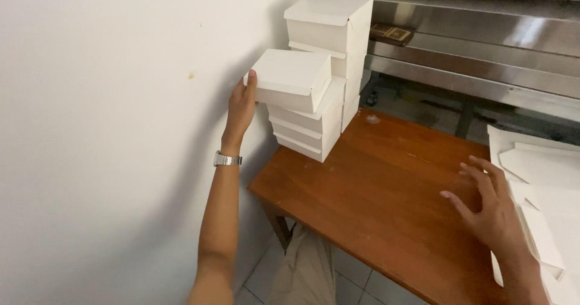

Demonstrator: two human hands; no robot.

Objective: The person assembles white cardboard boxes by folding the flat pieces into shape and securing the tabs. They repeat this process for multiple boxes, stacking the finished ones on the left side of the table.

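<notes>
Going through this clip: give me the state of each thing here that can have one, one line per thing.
Left hand: gripping the end of a folded white box.
Held white box: closed, tilted, atop the front stack.
Front box stack: closed boxes, on the table corner.
Rear box stack: closed, taller, by the wall.
Right hand: open, fingers spread, holding nothing, beside the flat sheets.
Flat cardboard sheets: unfolded, piled on the table's right side.

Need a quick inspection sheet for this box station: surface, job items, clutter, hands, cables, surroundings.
Surface: brown wooden table, small pale smudge near the stacks.
Job's things: white folded box going onto the front stack of boxes; taller stack behind.
Clutter: flat white box blanks at the right.
Hands: left hand holds the box; right hand open, beside the blanks.
Cables: nothing seen.
Surroundings: white wall, steel unit.
</notes>
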